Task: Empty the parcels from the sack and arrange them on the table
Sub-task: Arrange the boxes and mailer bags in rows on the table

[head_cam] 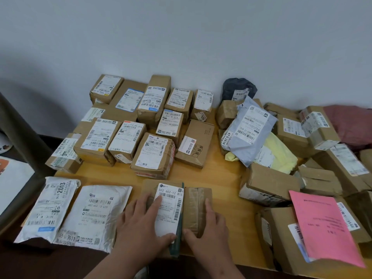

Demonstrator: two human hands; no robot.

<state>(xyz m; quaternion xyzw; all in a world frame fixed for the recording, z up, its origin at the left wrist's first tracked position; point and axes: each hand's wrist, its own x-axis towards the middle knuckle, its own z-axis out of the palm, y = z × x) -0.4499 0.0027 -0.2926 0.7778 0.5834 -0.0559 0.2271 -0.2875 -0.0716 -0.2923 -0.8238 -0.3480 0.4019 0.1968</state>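
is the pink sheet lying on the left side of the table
No, the pink sheet lies on cardboard boxes at the right.

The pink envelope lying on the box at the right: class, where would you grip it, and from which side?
Probably pinch the pink envelope at its near corner, approaching from the table's front edge: it is flat and thin, and that corner overhangs the cardboard box beneath it.

Both forearms ran off the bottom edge. The left hand [141,222] covered part of the label [170,208] on the front parcel [196,210]. The maroon bag [350,125] was cut by the right edge. Small print on the far boxes [153,101] was unreadable.
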